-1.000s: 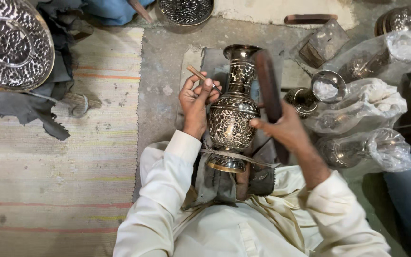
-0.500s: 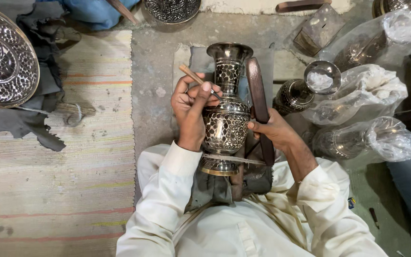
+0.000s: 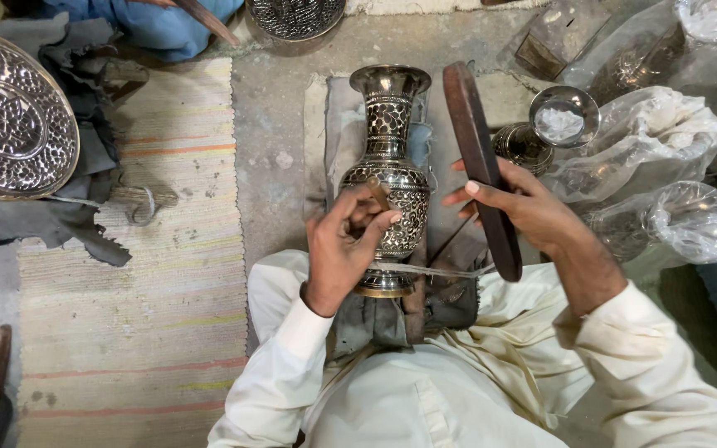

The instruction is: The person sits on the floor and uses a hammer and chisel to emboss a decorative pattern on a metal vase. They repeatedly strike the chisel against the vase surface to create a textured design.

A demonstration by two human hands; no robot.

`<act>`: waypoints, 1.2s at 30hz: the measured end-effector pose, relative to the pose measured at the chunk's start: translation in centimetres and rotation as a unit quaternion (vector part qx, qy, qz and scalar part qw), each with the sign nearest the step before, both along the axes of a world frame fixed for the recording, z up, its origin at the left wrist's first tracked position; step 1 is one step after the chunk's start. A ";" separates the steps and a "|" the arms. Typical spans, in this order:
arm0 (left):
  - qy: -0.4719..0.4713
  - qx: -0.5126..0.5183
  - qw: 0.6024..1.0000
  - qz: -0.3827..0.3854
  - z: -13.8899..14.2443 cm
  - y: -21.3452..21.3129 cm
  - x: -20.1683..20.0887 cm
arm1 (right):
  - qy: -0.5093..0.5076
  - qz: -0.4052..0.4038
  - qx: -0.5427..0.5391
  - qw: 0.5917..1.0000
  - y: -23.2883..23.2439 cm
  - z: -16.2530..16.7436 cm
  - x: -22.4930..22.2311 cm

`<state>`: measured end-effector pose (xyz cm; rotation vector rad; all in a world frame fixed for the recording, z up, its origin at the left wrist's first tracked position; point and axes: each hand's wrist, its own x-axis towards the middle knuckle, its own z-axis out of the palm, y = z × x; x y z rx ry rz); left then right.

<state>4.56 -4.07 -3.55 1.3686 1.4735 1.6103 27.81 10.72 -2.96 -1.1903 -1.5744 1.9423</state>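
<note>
An engraved silver-and-black metal vase point(image 3: 390, 158) lies in front of me, mouth pointing away, its base near my lap. My left hand point(image 3: 343, 245) rests against the vase's belly and pinches a thin chisel-like tool point(image 3: 378, 193) on the surface. My right hand point(image 3: 524, 207) grips a long dark wooden stick point(image 3: 479, 158) just right of the vase, lifted off it. A thin wire or strip point(image 3: 425, 270) crosses near the vase's foot.
A large engraved round tray point(image 3: 12, 124) lies at the far left on dark cloth. An engraved bowl point(image 3: 296, 17) sits at the top. Plastic-wrapped metal pieces point(image 3: 657, 158) crowd the right. A striped mat point(image 3: 143, 290) covers the floor on the left. Another person's blue clothing shows at both edges.
My left hand slid down from the vase's neck to its belly with the small tool. My right hand with the stick swung away to the right of the vase.
</note>
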 end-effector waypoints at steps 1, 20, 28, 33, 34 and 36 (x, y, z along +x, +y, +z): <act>0.040 -0.004 0.999 0.023 0.1 -0.2 0.2 | -0.012 0.021 0.037 0.999 0.0 0.7 0.1; 0.197 0.054 0.976 0.079 0.0 -0.3 1.1 | -0.301 0.127 0.742 0.586 0.3 12.3 -2.4; 0.193 0.031 0.976 0.094 0.0 -0.3 1.4 | -0.324 0.179 0.732 0.572 1.3 13.5 -2.7; 0.190 0.070 0.975 0.089 0.0 -0.1 1.4 | -0.295 0.165 0.700 0.629 1.7 13.3 -2.8; 0.202 0.056 0.973 0.096 0.0 -0.1 1.4 | -0.306 0.171 0.722 0.596 1.8 13.2 -2.9; 0.207 0.049 0.973 0.091 0.0 0.0 1.4 | -0.302 0.149 0.692 0.638 1.9 13.1 -2.9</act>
